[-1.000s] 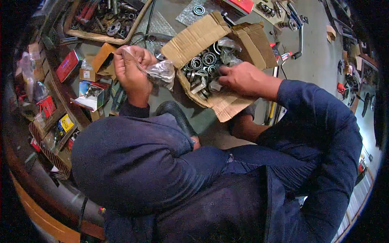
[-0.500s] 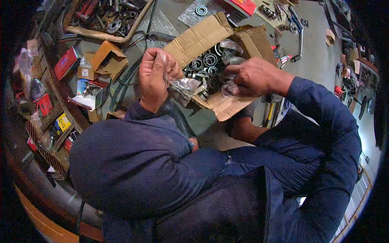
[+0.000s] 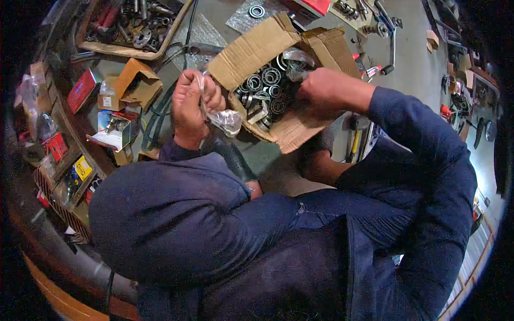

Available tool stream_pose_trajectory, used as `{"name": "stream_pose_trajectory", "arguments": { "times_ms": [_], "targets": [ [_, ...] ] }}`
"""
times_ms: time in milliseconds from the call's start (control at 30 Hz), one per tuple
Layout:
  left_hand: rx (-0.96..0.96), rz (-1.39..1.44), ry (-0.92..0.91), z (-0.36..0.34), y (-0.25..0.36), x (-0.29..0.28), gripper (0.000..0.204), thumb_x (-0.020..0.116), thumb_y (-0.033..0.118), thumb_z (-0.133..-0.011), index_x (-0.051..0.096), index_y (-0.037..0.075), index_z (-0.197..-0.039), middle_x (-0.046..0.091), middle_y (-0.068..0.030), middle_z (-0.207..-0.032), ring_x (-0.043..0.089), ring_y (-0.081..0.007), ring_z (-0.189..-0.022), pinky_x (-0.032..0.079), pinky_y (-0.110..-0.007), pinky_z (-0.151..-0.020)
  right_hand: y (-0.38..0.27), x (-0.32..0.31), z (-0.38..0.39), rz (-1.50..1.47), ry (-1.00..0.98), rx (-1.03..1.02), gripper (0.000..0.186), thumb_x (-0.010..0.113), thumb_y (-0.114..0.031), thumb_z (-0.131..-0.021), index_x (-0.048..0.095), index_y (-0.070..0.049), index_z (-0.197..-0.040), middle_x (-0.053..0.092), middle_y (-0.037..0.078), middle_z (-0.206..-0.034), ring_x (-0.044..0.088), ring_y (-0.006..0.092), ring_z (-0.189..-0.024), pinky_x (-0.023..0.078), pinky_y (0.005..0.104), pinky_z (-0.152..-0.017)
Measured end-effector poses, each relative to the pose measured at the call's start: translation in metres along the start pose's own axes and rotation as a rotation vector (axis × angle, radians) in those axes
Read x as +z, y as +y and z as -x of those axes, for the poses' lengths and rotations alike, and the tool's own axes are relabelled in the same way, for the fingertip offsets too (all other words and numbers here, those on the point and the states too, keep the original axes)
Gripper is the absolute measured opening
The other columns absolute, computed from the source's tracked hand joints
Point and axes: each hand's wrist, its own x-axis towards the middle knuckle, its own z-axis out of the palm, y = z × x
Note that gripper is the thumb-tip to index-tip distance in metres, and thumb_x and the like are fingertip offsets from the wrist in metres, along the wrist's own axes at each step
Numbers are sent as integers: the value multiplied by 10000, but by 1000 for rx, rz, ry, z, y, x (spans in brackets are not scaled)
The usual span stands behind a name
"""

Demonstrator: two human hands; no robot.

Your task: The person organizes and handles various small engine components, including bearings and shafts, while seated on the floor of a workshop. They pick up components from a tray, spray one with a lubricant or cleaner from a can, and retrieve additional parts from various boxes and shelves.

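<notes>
My left hand (image 3: 194, 107) is closed, pinching the gathered top of a small clear plastic bag (image 3: 227, 122). The bag hangs just outside the left edge of an open cardboard box (image 3: 254, 47); its contents are hard to make out. Inside the box lies a heap of metal ball bearings (image 3: 255, 82) in several sizes. Some crumpled clear plastic (image 3: 297, 58) sits at the heap's far right. My right hand (image 3: 324, 91) reaches down into the right part of the box, its fingertips hidden among the shadowed contents.
A wooden tray (image 3: 120, 51) full of metal parts lies at the far left. Nearer are an orange-brown carton (image 3: 142, 77) and a red box (image 3: 83, 90). One loose bearing (image 3: 257, 12) rests on bubble wrap beyond the box. A yellow handle (image 3: 355, 143) lies at the right.
My right hand has gone lower into the box, and the clear plastic by its fingers no longer shows. My left hand still pinches its bag. The whole view has shifted slightly.
</notes>
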Motion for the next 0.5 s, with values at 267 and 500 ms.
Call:
{"name": "stream_pose_trajectory", "arguments": {
  "times_ms": [267, 500],
  "targets": [
    [-105, -52, -60, 9, -6, -4, 107, 495, 185, -1037, 455, 102, -983, 388, -20, -668, 355, -100, -498, 320, -270, -444, 0, 2, 39, 55, 157, 68, 335, 721, -360, -781, 707, -27, -750, 679, 188, -781, 690, 369, -719, 558, 472, -637],
    [-258, -66, -44, 21, -11, -7, 70, 489, 124, -1025, 453, 87, -977, 416, -8, -663, 360, -97, -505, 319, -276, -454, 13, 23, 38, 120, 439, 39, 145, 654, -190, -811, 697, -65, -874, 673, 167, -862, 705, 323, -751, 570, 431, -630]
  ]
}}
